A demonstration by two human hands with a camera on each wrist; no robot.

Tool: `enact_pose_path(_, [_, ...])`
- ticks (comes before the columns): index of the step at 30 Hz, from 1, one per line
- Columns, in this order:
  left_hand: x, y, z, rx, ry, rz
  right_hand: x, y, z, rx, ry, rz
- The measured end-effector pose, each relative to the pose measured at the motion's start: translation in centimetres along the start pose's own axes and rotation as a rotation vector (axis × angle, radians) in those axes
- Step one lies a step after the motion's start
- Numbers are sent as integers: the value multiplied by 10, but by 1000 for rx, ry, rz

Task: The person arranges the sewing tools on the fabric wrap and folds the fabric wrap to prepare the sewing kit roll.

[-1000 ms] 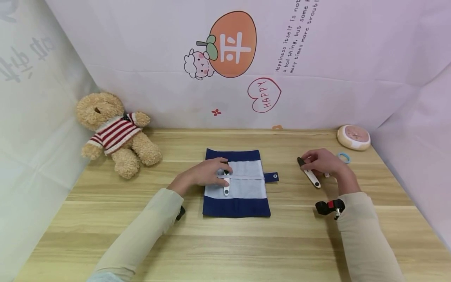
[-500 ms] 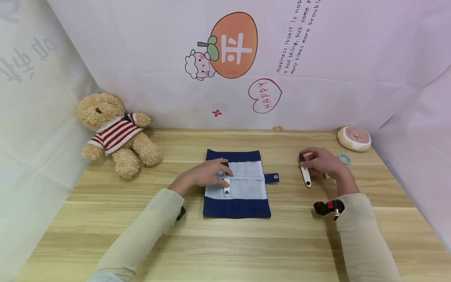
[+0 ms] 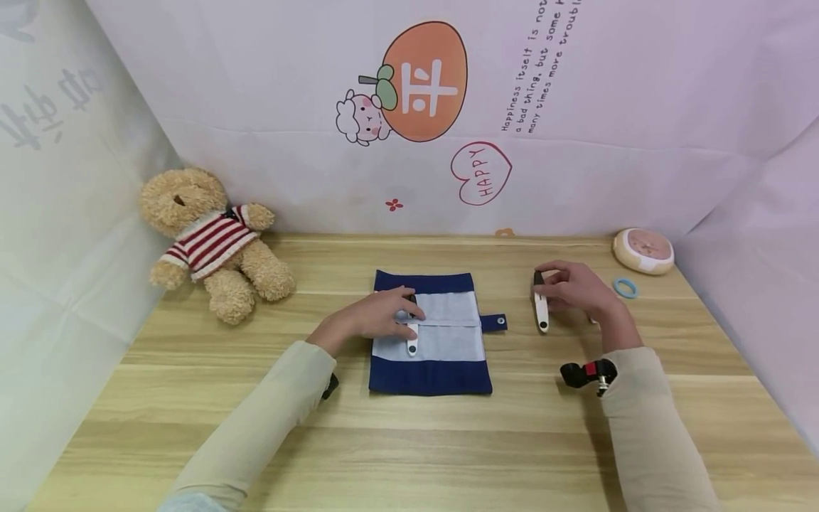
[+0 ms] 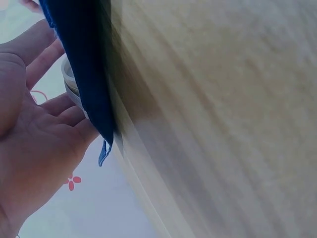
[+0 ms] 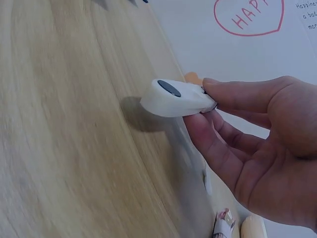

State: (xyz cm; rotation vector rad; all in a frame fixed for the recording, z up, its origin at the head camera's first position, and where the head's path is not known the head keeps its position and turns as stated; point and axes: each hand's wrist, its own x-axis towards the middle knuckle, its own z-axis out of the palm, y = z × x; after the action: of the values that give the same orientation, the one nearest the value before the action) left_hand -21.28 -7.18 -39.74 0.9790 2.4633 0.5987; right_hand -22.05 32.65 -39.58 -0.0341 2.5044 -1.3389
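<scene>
My right hand (image 3: 579,288) pinches a slim white tool with a black end (image 3: 541,302) between thumb and fingers, right of the fabric pouch. In the right wrist view, the tool's rounded white end with a dark oval (image 5: 169,89) points away from the hand, above the wood. My left hand (image 3: 377,313) rests over the left part of the opened navy and pale-blue pouch (image 3: 429,377), fingers loosely spread. A similar white and black tool (image 3: 412,345) lies on the pouch, partly hidden by these fingers. A pale ring-shaped thing (image 4: 69,79) shows beside the fingers in the left wrist view.
A teddy bear (image 3: 205,242) in a striped sweater leans at the back left. A light-blue ring (image 3: 625,288) and a round beige and pink object (image 3: 643,250) lie at the back right. A snap strap (image 3: 493,323) sticks out of the pouch's right side. A printed cloth wall stands behind.
My right hand has moved slightly left with its tool, which has turned from slanted to nearly straight up and down in the head view. The left hand has stayed on the pouch.
</scene>
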Motion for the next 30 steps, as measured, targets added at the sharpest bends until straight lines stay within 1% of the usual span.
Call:
enact_pose_path(3, [0, 1, -1, 2, -9, -2, 1, -3, 3, 0, 2, -12])
enact_pose_path(8, [0, 1, -1, -4, -16, -11, 5, -7, 7, 43, -4, -28])
enact_pose_path(12, [0, 0, 0, -13, -17, -5, 8, -10, 11, 86, -3, -32])
enact_pose_path(19, [0, -1, 0, -20, -20, 3, 11, -18, 18, 110, 0, -37])
enact_pose_path(24, [0, -2, 1, -26, -16, 1, 13, -25, 23, 125, 20, -50])
enact_pose_path(30, [0, 0, 1, -27, -9, -2, 24, -26, 34, 159, 60, -69])
